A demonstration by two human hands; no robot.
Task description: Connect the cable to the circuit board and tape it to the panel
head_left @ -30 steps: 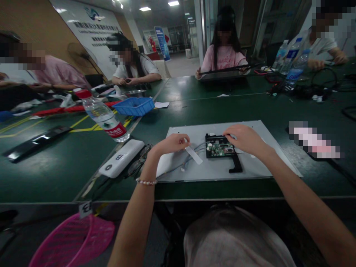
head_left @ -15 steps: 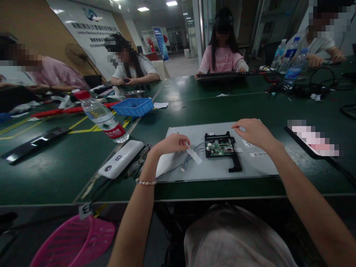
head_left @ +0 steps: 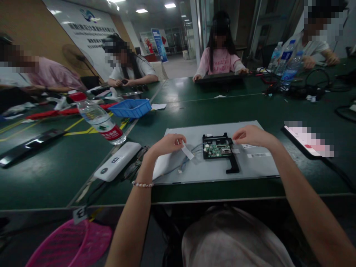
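Observation:
My left hand point(head_left: 170, 144) pinches a white strip point(head_left: 187, 152) that looks like tape; it hangs over the left part of a flat grey panel point(head_left: 264, 168). My right hand point(head_left: 251, 135) has its fingertips closed at the upper right edge of a black bracket point(head_left: 232, 163), apparently gripping it. That bracket lies on the panel and carries a green circuit board point(head_left: 218, 150). Grey cables point(head_left: 185, 162) run from the board's left side across the panel, passing below my left hand. Small white labels point(head_left: 258, 155) are stuck on the panel's right side.
A white power bank point(head_left: 118, 161) and glasses point(head_left: 133, 168) lie left of the panel, with a water bottle point(head_left: 100, 120) and blue tray point(head_left: 132, 108) behind. A phone point(head_left: 306, 142) lies at right. Below the table edge is a pink basket point(head_left: 97, 241). Several people sit around.
My right hand has come down and left, from above the panel to the bracket's upper right edge, its fingers closing together. My left hand still holds the white strip. The view has shifted slightly.

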